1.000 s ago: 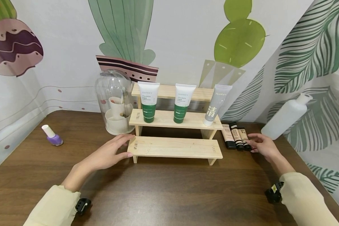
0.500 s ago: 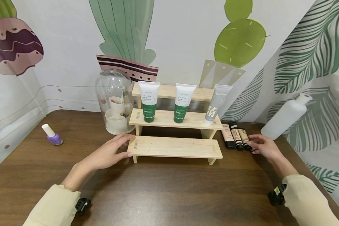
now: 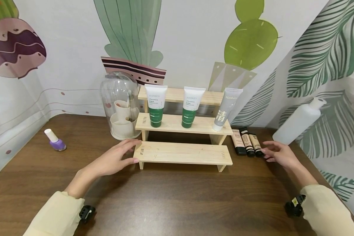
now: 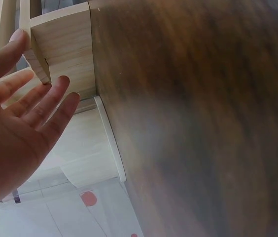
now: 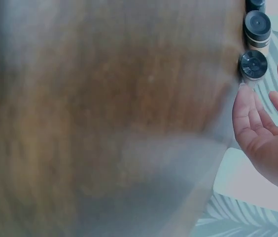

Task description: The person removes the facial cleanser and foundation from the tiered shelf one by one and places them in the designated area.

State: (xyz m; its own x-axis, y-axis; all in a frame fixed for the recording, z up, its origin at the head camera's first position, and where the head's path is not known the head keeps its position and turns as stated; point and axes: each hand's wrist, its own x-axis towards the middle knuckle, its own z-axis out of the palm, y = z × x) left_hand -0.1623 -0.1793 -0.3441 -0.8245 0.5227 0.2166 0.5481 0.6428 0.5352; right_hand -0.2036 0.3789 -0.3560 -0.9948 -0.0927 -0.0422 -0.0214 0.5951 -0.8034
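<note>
My left hand (image 3: 115, 160) is at the left end of a three-step wooden stand (image 3: 183, 152), thumb and fingertips touching the lowest board. In the left wrist view the fingers (image 4: 43, 111) are fairly straight and spread beside the board's end (image 4: 39, 61). On the right, my right hand (image 3: 280, 154) holds nothing, its fingers loosely bent beside three small black-capped cosmetic tubes (image 3: 246, 143) lying side by side. The right wrist view has its fingertips just by the nearest cap (image 5: 253, 64); whether they touch is hard to tell.
Two green-and-white tubes (image 3: 155, 106) (image 3: 191, 108) and a grey tube (image 3: 225, 108) stand on the middle step. A clear-domed organizer (image 3: 120, 108) is behind left, purple nail polish (image 3: 56, 142) far left. A white bottle (image 3: 298, 121) is at right, against the patterned backdrop.
My right hand has drawn slightly right, away from the small tubes, and its forearm has shifted right too. The left hand and the stand keep their places.
</note>
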